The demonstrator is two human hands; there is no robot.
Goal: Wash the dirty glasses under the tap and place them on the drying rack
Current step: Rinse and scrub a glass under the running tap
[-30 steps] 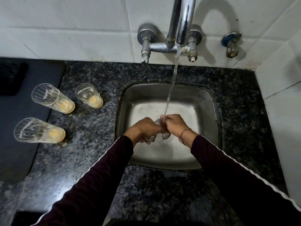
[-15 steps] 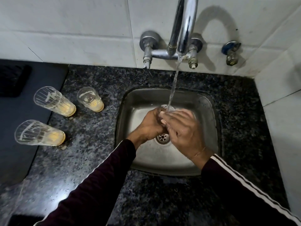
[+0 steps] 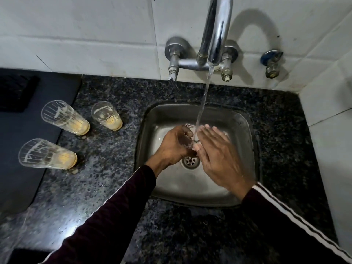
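Observation:
My left hand [image 3: 174, 144] grips a clear glass [image 3: 190, 130] over the steel sink [image 3: 245, 130], its mouth up under the running stream from the tap [image 3: 217, 31]. My right hand [image 3: 219, 157] lies flat against the glass's right side with straight fingers. Most of the glass is hidden between the hands. Three dirty glasses with yellowish residue stand on the counter to the left: one far left [image 3: 63, 117], a short one [image 3: 107, 119] beside it, and one nearer [image 3: 46, 154].
A dark mat [image 3: 22, 149] covers the counter's left part, under the edge of two glasses. Black speckled granite [image 3: 114, 187] surrounds the sink. A small valve [image 3: 272, 63] sits on the tiled wall at right. A drain [image 3: 190, 161] shows below the hands.
The glass has come up from low in the sink to upright under the stream. My right hand has opened from a grip to flat fingers beside it.

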